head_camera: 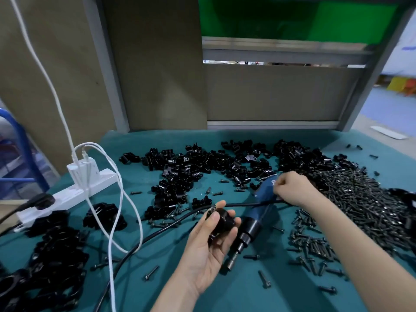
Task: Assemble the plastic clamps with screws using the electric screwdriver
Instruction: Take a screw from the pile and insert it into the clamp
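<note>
My left hand [209, 248] holds a black plastic clamp [221, 221] palm up, fingers and thumb curled round it; a screw head shows at the clamp's top. The blue electric screwdriver [258, 206] lies on the teal mat [225, 293], bit end pointing toward me, just right of that hand. My right hand [292, 188] is over the screwdriver's rear end with fingers curled on it. Loose black clamps [202, 163] are heaped across the mat's far middle. A big pile of black screws [360, 199] spreads at the right.
A white power strip [67, 194] with chargers and white cables [117, 210] lies at the left. A black cord [157, 230] crosses the mat. More black clamps [51, 255] are heaped at the near left. Stray screws [263, 278] dot the mat. Brown panels stand behind.
</note>
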Demonstrator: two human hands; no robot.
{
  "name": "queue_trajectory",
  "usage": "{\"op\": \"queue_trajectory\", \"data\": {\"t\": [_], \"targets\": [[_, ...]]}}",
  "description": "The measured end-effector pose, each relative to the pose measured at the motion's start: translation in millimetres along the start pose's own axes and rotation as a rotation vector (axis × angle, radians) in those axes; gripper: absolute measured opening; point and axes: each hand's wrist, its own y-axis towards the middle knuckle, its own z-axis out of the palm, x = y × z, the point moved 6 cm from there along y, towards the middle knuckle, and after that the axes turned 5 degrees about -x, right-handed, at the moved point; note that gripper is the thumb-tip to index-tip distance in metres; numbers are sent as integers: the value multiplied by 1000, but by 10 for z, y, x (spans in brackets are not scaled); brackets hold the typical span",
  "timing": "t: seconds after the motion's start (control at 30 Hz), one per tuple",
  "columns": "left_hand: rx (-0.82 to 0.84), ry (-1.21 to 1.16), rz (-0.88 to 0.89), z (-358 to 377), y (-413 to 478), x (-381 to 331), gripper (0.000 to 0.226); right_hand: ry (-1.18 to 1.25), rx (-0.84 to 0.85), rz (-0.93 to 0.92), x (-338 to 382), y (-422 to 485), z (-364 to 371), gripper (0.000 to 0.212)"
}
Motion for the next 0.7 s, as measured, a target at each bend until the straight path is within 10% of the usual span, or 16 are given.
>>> {"op": "queue_trajectory", "data": {"t": [0.27,0.43,0.7], "targets": [[-18,-73,-6,-111,97,-67,37,412,344,383,-226,2,224,30],[3,-3,-23,-58,83,-31,32,509,203,454,-84,-63,461,59],[99,-42,-147,-2,-19,5,55,1272,-58,482,-188,-165,403,43]]}}
